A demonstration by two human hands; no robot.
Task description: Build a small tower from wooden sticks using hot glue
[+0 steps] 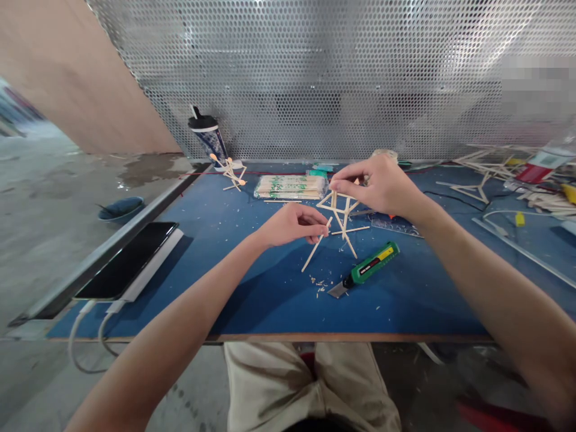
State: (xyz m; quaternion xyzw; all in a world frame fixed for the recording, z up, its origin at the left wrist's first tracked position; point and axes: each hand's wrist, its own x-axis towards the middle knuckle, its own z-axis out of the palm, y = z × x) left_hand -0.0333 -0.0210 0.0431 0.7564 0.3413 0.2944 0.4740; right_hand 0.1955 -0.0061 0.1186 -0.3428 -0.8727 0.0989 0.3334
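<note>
Thumb and fingers of my left hand (294,224) pinch a thin wooden stick (311,254), which slants down toward the blue table (270,300). My right hand (382,185) is closed at the top of a small frame of joined sticks (344,211), beside the left hand. Whatever lies between its fingertips is partly hidden. The frame's lower sticks spread out near the table. In front of it lies a green utility knife (373,264) with its blade out, pointing left, next to small wood shavings (320,284).
Behind the hands are a pack of sticks (290,186), a small stick model (231,173) and a lidded cup (209,137). A phone (128,261) with white cables lies at the left. More stick frames (477,191) and cables are at the right, before a perforated metal panel (315,72).
</note>
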